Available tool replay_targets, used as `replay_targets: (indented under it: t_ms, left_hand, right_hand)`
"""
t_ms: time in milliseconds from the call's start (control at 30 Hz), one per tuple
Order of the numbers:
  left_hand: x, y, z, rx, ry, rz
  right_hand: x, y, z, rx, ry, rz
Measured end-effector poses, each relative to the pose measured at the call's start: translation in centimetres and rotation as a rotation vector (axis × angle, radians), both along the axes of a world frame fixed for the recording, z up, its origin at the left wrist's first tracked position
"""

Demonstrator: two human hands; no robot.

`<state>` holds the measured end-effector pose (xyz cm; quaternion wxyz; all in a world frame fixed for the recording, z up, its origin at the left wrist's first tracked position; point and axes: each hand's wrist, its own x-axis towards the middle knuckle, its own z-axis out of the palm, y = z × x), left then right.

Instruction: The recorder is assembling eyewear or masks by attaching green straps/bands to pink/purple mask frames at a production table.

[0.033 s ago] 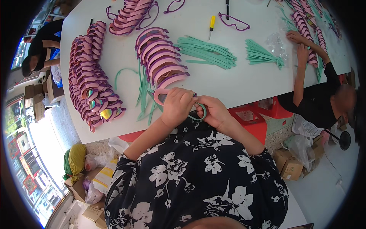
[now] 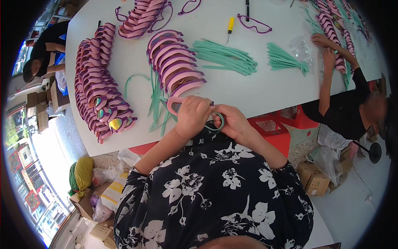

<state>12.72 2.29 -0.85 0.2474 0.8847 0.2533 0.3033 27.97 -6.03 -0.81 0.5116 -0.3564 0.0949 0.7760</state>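
My left hand (image 2: 192, 116) is closed around a pair of swim goggles (image 2: 173, 101); their pink rim and part of a lens show past my knuckles. My right hand (image 2: 233, 121) pinches a mint-green strap (image 2: 222, 120), which curls in a loop below its fingers. Both hands meet at the goggles' purple side end, just off the table's near edge; my fingers hide the exact joint. Right beyond them stands a row of nested pink and purple goggles (image 2: 178, 66), with green straps (image 2: 155, 101) hanging at its left side.
On the white table (image 2: 232, 93) lie a longer stack of goggles (image 2: 89, 79), a pile of loose green straps (image 2: 226, 56), a tied strap bundle (image 2: 286, 58), a yellow-handled screwdriver (image 2: 230, 25) and a purple frame (image 2: 255, 25). A co-worker's hands (image 2: 325, 45) work at the right. Red stools (image 2: 269, 130) stand underneath.
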Motion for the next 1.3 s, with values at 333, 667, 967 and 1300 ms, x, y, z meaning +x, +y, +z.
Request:
replay_targets:
  t_ms: [333, 667, 967, 1300]
  left_hand:
    - [-0.2, -0.2, 0.1, -0.033, -0.026, 0.017]
    - [-0.6, -0.6, 1.0, -0.085, 0.055, 0.032]
    - [-1.9, 0.0, 1.8, -0.142, 0.036, -0.100]
    - [-2.3, 0.5, 6.4, -1.011, -0.045, -0.336]
  right_hand:
    - [-1.0, -0.3, -1.1, 0.064, 0.321, -0.109]
    - [-1.0, -0.9, -0.8, 0.108, -0.035, -0.062]
    - [0.7, -1.2, 2.9, 0.146, -0.510, 0.160]
    - [1.6, 0.5, 1.3, 0.430, 0.142, 0.263]
